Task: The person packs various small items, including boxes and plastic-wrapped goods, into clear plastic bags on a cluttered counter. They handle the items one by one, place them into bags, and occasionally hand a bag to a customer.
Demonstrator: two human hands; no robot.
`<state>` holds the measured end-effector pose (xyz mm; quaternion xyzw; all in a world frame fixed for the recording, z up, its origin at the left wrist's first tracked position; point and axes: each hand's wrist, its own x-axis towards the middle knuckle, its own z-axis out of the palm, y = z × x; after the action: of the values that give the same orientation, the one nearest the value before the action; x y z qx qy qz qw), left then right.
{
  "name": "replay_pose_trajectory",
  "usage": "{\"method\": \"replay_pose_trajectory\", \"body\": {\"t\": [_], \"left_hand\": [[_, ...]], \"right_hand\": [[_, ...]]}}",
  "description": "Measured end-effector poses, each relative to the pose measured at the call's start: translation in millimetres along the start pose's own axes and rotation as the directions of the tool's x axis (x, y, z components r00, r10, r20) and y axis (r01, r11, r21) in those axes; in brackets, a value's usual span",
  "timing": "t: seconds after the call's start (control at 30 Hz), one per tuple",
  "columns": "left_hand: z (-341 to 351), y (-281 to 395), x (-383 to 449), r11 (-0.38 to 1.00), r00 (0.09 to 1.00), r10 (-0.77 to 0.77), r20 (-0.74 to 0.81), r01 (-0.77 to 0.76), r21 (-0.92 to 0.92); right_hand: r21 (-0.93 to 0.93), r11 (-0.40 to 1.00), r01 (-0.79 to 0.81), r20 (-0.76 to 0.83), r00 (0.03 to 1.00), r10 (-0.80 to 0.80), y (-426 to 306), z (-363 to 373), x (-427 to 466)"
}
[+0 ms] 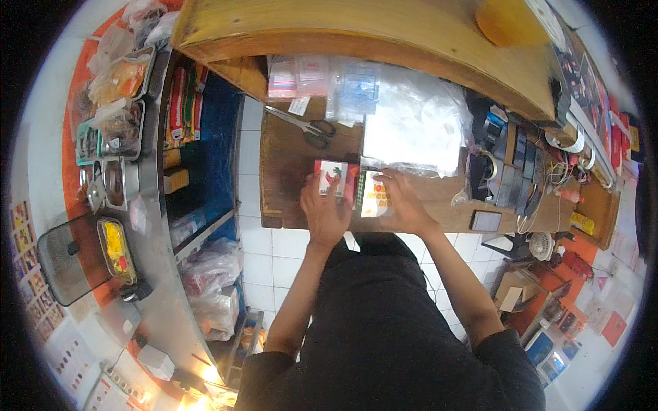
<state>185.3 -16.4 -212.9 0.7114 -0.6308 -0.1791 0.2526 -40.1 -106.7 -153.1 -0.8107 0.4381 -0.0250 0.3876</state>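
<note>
A small flat red-and-white packet (333,177) with a printed picture lies at the front part of the wooden table (293,174). The fingers of my left hand (328,208) rest over its lower part. Just right of it is a white, green and yellow packet (368,203), with the fingers of my right hand (406,203) at its right edge. Whether either hand grips its packet cannot be told. Scissors (308,127) with dark handles lie beyond my left hand. Clear plastic bags (414,118) are spread behind the packets.
Zip bags (295,79) lie at the table's back, below a wooden shelf (360,43). A phone (486,221), a tape roll (488,172) and cables (532,195) are to the right. Left stands a metal counter (154,205) with food trays (118,249).
</note>
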Motion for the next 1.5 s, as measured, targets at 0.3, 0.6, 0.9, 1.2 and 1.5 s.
{"method": "replay_pose_trajectory", "body": {"t": [0.3, 0.6, 0.9, 1.2, 1.5], "left_hand": [[28, 21, 7, 0.992, 0.987, 0.125, 0.102, -0.126, 0.002], [28, 28, 8, 0.985, 0.996, -0.073, 0.053, 0.064, 0.162], [16, 56, 21, 0.987, 0.987, -0.149, 0.061, 0.146, 0.061], [100, 121, 165, 0.83, 0.808, 0.555, 0.198, -0.52, -0.202], [132, 99, 224, 0.717, 0.631, 0.57, 0.526, -0.695, 0.056]], "right_hand": [[0.139, 0.98, -0.144, -0.18, 0.969, 0.168, 85, -14, -72], [-0.141, 0.99, -0.013, 0.025, 1.0, 0.017, 100, -1, -52], [-0.075, 0.996, -0.039, -0.118, 0.993, 0.03, 82, -16, -55], [0.098, 0.968, -0.229, -0.359, 0.899, 0.249, 91, -27, -112], [0.373, 0.816, -0.441, -0.328, 0.76, 0.561, 68, -14, -89]]}}
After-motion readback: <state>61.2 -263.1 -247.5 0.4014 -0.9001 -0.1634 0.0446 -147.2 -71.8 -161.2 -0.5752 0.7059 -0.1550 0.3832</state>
